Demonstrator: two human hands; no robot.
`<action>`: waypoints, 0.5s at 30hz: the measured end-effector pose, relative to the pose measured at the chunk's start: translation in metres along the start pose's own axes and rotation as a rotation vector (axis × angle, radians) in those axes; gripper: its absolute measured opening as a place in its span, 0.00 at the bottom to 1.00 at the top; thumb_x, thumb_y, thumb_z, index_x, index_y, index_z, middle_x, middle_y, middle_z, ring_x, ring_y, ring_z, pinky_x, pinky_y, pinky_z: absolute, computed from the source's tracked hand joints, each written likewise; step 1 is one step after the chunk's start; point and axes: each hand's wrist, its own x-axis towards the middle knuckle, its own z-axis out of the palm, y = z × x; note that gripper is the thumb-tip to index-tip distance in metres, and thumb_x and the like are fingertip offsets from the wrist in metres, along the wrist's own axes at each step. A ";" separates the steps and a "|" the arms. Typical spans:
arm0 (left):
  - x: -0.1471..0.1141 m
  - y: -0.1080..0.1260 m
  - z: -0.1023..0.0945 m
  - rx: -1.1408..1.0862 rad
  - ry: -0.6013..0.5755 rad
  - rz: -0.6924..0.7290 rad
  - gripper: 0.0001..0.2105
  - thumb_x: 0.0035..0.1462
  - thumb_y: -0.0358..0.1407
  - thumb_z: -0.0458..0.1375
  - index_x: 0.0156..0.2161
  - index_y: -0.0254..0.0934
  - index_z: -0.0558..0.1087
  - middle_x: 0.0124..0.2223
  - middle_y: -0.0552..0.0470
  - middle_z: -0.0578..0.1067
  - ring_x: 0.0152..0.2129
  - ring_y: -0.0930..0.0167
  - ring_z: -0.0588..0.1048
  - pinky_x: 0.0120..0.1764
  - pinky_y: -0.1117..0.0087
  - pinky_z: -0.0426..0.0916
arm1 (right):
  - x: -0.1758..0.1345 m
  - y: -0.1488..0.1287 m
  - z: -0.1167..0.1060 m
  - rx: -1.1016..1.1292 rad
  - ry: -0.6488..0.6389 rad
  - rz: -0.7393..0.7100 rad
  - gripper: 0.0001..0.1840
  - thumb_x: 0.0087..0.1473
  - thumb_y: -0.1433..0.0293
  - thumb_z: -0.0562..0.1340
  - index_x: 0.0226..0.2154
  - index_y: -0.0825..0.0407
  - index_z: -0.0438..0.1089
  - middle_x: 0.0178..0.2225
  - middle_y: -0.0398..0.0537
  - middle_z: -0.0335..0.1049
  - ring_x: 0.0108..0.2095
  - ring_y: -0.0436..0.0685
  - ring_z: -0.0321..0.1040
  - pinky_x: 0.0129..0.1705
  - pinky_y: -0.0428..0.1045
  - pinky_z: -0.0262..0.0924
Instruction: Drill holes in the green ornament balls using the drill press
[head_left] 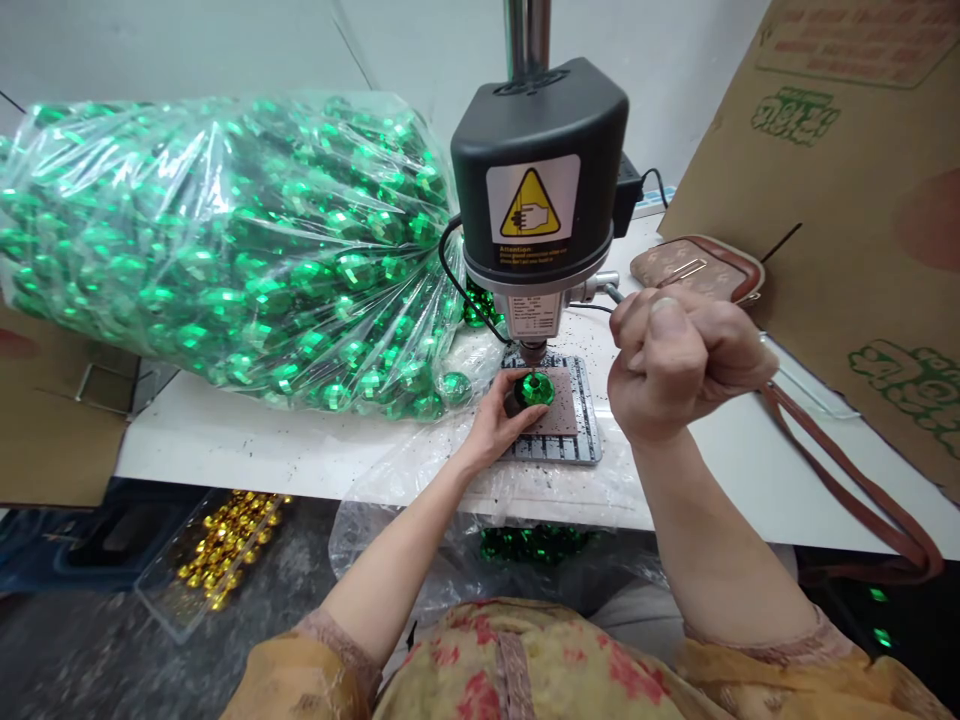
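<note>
A shiny green faceted ball (538, 389) sits under the chuck of a small black drill press (541, 180). My left hand (504, 412) pinches it from the left, thumb in front and fingers behind. Beneath the ball is a brownish square pad (564, 415) on the slotted metal base (589, 440), dotted with dark shavings. To the right of the press, my right hand (667, 360) is closed in a fist around the feed lever (611, 290); most of the lever is hidden by the fingers. Whether the drill bit touches the ball cannot be made out.
A large clear bag of green balls (247, 250) fills the left of the white table (247, 440). On the right are a patterned purse (686, 270) with a brown strap and a cardboard box (847, 200). Below the edge stands a clear bin of gold balls (225, 550).
</note>
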 end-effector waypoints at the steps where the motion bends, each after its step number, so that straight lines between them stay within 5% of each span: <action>1: 0.000 0.000 0.000 -0.003 0.000 0.001 0.25 0.58 0.46 0.69 0.55 0.39 0.70 0.52 0.45 0.77 0.49 0.62 0.76 0.55 0.62 0.67 | -0.001 0.000 0.000 0.008 0.002 -0.004 0.27 0.60 0.72 0.61 0.20 0.52 0.42 0.17 0.37 0.39 0.16 0.40 0.43 0.21 0.46 0.43; 15: 0.000 -0.001 0.001 0.044 0.023 0.034 0.25 0.58 0.49 0.68 0.55 0.40 0.69 0.52 0.45 0.76 0.49 0.62 0.76 0.54 0.60 0.68 | -0.008 0.005 -0.008 -0.015 -0.032 -0.073 0.26 0.58 0.75 0.60 0.19 0.53 0.42 0.16 0.36 0.43 0.16 0.41 0.42 0.20 0.47 0.44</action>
